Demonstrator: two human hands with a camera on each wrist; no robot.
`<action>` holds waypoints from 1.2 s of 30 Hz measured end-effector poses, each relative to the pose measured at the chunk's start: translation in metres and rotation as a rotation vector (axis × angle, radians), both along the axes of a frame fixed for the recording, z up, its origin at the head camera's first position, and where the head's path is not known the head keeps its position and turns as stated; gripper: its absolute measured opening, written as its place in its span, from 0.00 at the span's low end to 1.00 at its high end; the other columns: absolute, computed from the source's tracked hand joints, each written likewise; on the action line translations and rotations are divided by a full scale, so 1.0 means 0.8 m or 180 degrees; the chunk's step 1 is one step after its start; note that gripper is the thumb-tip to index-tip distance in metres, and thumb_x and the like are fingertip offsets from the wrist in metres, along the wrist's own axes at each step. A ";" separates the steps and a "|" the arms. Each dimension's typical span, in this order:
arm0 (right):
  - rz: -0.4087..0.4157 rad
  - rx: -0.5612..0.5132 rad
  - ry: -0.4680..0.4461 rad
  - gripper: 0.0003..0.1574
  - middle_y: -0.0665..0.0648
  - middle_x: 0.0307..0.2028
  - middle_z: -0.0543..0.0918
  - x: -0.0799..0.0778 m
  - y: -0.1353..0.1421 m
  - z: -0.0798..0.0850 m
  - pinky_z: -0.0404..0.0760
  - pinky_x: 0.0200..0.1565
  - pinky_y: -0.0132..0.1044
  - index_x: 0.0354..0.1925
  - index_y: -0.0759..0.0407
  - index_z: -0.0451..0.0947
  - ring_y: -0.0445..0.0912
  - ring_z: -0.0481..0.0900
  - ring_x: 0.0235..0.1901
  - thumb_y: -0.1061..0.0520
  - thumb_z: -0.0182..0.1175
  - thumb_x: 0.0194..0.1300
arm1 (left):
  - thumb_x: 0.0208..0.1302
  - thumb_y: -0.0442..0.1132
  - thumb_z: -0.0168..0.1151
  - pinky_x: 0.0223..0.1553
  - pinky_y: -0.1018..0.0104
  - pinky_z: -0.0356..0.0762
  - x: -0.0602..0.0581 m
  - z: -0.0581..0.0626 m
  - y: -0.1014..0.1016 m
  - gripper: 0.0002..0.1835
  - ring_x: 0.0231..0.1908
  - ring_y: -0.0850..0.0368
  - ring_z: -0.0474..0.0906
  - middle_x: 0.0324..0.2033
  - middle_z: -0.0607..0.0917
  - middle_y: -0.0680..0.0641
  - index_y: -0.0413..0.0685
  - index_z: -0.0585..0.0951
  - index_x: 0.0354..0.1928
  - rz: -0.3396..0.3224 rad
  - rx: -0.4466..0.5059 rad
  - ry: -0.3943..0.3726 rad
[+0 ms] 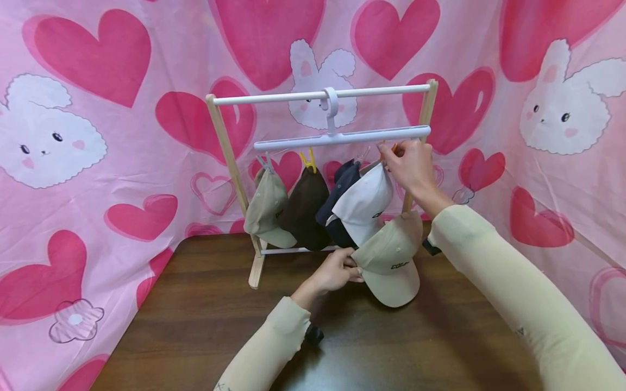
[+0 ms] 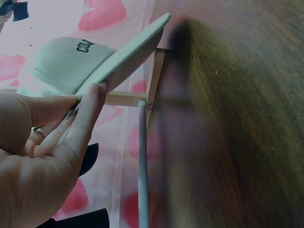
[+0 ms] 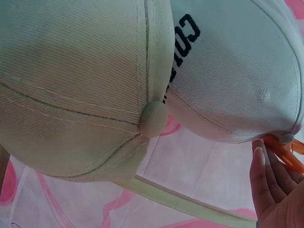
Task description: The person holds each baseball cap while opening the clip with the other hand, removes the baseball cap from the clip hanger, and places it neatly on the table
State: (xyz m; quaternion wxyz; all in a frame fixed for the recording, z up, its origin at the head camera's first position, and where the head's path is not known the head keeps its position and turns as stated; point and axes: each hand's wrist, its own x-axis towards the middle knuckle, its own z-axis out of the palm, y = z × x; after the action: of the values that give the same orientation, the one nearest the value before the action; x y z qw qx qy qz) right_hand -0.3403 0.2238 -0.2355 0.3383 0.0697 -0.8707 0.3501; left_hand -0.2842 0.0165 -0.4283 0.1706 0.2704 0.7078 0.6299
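My left hand [image 1: 337, 271] pinches the brim edge of a beige cap [image 1: 391, 258] with dark lettering, thumb on one side and fingers on the other in the left wrist view. That cap hangs low in front of the rack's right side. Up under the hanger [image 1: 376, 136], my right hand [image 1: 412, 165] pinches an orange clip [image 3: 285, 154] at the crown button of a white cap [image 1: 365, 201]. Close behind the white cap is a navy cap [image 1: 337, 190]. In the right wrist view the beige cap [image 3: 85, 90] overlaps the white cap [image 3: 232, 71].
A khaki cap [image 1: 269, 201] hangs from a grey clip [image 1: 265, 162], a dark brown cap [image 1: 307, 212] from a yellow clip [image 1: 308, 161]. The wooden rack [image 1: 225, 146] with a white top bar stands on a brown table [image 1: 195, 320]. Pink heart-patterned cloth [image 1: 186, 49] surrounds it.
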 end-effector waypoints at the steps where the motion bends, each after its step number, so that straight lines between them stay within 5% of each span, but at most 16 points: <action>1: 0.0004 0.0015 0.0001 0.31 0.62 0.33 0.89 0.001 0.000 0.000 0.85 0.33 0.38 0.39 0.64 0.88 0.53 0.88 0.33 0.38 0.58 0.74 | 0.69 0.19 0.56 0.48 0.48 0.85 0.000 0.000 0.000 0.12 0.40 0.46 0.87 0.42 0.87 0.31 0.29 0.77 0.53 -0.0001 0.0001 -0.0007; 10: 0.0076 0.0101 -0.0111 0.29 0.64 0.35 0.89 0.007 -0.001 0.006 0.87 0.39 0.48 0.44 0.65 0.88 0.54 0.89 0.35 0.40 0.59 0.74 | 0.69 0.18 0.55 0.50 0.45 0.84 0.003 0.004 0.006 0.13 0.40 0.46 0.87 0.42 0.86 0.30 0.28 0.76 0.54 -0.0068 0.0021 -0.0086; 24: 0.0091 0.0164 -0.0057 0.26 0.63 0.29 0.88 0.007 0.000 0.003 0.78 0.25 0.28 0.38 0.65 0.89 0.53 0.88 0.29 0.43 0.62 0.73 | 0.68 0.16 0.53 0.53 0.39 0.80 0.007 0.001 0.006 0.15 0.37 0.54 0.84 0.44 0.85 0.28 0.25 0.73 0.55 -0.0493 0.0058 -0.0354; 36: 0.0093 0.0260 -0.0116 0.26 0.63 0.29 0.88 0.009 0.000 0.006 0.77 0.21 0.31 0.38 0.65 0.90 0.51 0.85 0.27 0.43 0.61 0.74 | 0.69 0.17 0.52 0.50 0.47 0.84 0.011 -0.001 0.019 0.12 0.36 0.52 0.84 0.42 0.85 0.27 0.25 0.74 0.53 -0.0607 -0.0086 -0.0449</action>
State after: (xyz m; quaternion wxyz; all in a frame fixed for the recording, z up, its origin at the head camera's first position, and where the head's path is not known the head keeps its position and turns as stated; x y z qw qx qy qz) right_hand -0.3332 0.2240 -0.2304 0.3141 0.0898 -0.8892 0.3204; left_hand -0.2758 0.0319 -0.4289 0.2828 0.2892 0.6735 0.6187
